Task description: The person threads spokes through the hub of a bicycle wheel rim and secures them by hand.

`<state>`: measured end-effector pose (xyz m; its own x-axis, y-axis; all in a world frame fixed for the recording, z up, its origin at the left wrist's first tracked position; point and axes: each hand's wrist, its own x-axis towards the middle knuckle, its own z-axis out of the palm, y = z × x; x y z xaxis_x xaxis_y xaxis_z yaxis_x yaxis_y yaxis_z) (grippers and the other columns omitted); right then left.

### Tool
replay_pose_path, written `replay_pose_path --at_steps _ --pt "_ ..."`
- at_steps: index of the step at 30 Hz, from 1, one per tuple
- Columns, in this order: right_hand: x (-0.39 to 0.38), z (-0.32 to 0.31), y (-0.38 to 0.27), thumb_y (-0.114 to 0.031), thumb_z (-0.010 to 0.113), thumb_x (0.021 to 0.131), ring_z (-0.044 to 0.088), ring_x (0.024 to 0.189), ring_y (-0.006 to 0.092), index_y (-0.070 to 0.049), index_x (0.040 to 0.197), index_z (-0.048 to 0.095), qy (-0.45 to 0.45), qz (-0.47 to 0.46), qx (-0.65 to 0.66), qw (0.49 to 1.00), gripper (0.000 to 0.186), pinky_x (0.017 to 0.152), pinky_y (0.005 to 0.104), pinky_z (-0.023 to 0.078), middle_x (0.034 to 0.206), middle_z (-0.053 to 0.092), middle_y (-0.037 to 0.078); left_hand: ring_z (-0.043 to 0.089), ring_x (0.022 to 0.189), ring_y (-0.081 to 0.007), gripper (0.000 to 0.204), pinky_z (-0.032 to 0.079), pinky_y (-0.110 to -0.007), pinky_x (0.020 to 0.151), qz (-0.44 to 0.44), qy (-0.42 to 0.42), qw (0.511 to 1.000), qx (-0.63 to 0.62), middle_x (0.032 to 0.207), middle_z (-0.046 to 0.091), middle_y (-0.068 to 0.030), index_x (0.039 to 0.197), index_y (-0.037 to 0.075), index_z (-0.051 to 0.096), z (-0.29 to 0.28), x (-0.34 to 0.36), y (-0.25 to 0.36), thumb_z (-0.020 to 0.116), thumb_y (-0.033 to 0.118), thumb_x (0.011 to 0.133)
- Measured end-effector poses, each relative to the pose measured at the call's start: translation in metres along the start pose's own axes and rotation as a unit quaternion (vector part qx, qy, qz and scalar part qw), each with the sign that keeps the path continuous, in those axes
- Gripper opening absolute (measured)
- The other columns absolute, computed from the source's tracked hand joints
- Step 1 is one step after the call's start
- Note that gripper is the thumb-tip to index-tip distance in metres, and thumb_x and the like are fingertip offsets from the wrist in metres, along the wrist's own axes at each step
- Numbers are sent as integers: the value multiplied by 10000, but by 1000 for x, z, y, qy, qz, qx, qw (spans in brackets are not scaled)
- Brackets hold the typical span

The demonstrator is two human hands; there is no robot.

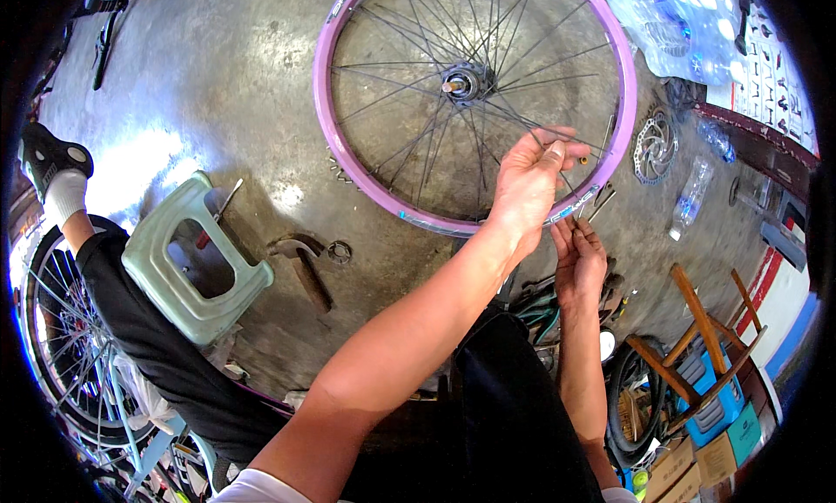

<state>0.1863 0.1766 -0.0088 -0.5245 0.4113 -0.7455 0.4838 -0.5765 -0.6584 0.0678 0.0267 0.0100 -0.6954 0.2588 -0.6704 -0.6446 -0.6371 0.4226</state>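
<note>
We see a worn concrete floor [218, 76] in a cluttered workshop. Cardboard boxes [697, 464] sit at lower right. Our left hand [531, 185] pinches a spoke [557, 141] of the pink wheel [326, 111] lying ahead; our right hand [579, 259] grips its rim's near edge.

The bicycle wheel [475, 102] lies flat on the concrete floor [218, 76], with its hub [463, 83] at the middle. The left hand [529, 185] is over the wheel's near right part among the spokes [409, 146], and the right hand [577, 263] is just outside the rim [326, 128], nearer the person than the left. To the wheel's right lie a brake disc [654, 146] and, nearer the person, a plastic bottle [690, 198]; to its left and nearer the person stands a plastic stool [193, 261], with a hammer [300, 263] between stool and wheel, and a wooden frame [705, 329] sits on the wheel's near right, beyond the right hand.
</note>
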Motion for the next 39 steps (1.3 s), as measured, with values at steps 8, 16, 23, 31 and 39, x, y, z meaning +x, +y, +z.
replay_pose_path --at_steps 8,16,23,31,39 --pt "-2 0 2 -2 451 1022 653 1124 357 71 1209 485 10 12 14 1000 204 1014 411 551 1253 595 250 546 847 -52 178 430 -227 726 -21 6 1000 -15 1049 726 11 1176 122 646 1 -1 3 541 156 1036" --pt "-4 -3 3 -26 474 1027 658 1112 341 59 1253 469 -1 45 -6 999 241 1006 402 556 1263 599 235 626 965 -114 202 495 -291 792 -64 -16 995 -78 1131 708 -62 1207 88 618 -4 0 9 516 108 1033" --pt "-5 13 -3 -175 545 1047 673 998 224 8 1255 531 7 3 -32 999 277 896 341 550 1177 651 123 639 946 -129 215 509 -296 790 -50 -3 997 -62 1137 705 -75 1217 105 614 -2 0 8 509 90 1031" --pt "15 0 -11 -188 624 1013 616 870 121 9 1246 600 -6 -44 -53 998 306 825 299 524 991 654 34 635 903 -122 224 506 -275 759 -37 23 997 -57 1133 707 -67 1222 107 613 4 -2 6 490 83 1036" --pt "19 8 -21 -141 624 1002 667 1010 203 34 1256 582 -26 -57 -45 997 311 910 329 552 1147 673 113 664 911 -142 219 519 -282 726 -16 28 996 -82 1225 638 -74 1212 87 622 2 -1 1 508 58 1028"
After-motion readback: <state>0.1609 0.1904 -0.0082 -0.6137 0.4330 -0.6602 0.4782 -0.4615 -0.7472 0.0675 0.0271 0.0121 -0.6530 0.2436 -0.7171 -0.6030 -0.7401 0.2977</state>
